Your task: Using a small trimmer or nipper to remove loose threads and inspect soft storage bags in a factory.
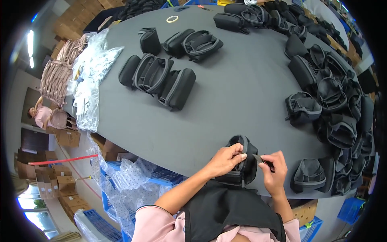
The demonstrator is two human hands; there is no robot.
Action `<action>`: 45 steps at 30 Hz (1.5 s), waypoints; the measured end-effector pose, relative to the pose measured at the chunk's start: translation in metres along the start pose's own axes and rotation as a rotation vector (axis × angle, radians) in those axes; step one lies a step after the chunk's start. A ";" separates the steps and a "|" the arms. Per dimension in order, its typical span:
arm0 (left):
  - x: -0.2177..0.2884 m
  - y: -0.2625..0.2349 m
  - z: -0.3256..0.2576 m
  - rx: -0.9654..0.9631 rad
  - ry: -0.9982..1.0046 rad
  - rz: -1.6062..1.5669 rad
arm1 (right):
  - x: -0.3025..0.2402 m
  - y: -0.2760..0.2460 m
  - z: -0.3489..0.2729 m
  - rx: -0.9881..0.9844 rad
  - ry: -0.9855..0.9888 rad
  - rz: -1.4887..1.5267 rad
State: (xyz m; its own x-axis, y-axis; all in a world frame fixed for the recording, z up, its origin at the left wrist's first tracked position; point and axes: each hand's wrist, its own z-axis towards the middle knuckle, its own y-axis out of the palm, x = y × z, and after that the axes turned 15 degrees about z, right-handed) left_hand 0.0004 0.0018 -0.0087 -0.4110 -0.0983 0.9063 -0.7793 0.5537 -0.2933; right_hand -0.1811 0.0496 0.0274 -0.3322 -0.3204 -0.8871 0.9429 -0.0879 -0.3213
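At the near edge of the grey table, my left hand (226,162) is closed on a black zippered case (250,167), thumb and fingers pinching its upper part. The case stands open-topped, close to my apron. In my right hand (275,172) is a pair of small thread snips (258,158) with a pointed metal tip and dark handles. The tip points left and lies at the right side of the case; whether it touches the fabric I cannot tell. My left fingers hide part of the case's opening.
Similar black cases stand in a group (153,74) at the left of the grey table (238,88) and in a heap (332,94) along the right. A tape roll (172,19) lies far back. Clear plastic bags (90,86) line the left edge. Blue crates (161,177) stand below.
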 end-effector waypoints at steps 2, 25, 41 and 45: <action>-0.001 -0.001 0.003 -0.003 -0.052 -0.013 | -0.012 0.005 0.000 0.046 0.130 0.153; -0.006 -0.015 0.005 0.160 -0.082 -0.624 | 0.006 0.004 -0.013 0.032 0.166 0.109; 0.009 -0.020 -0.002 0.255 -0.043 -0.359 | 0.000 0.013 0.001 -0.077 -0.238 -0.180; 0.040 -0.039 0.013 0.621 0.444 0.432 | 0.000 0.012 0.003 0.144 0.103 0.091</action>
State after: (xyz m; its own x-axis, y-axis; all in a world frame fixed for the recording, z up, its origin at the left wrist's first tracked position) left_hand 0.0083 -0.0341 0.0351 -0.6086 0.4183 0.6742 -0.7674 -0.0943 -0.6342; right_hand -0.1697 0.0460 0.0247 -0.2397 -0.2359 -0.9418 0.9605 -0.1990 -0.1946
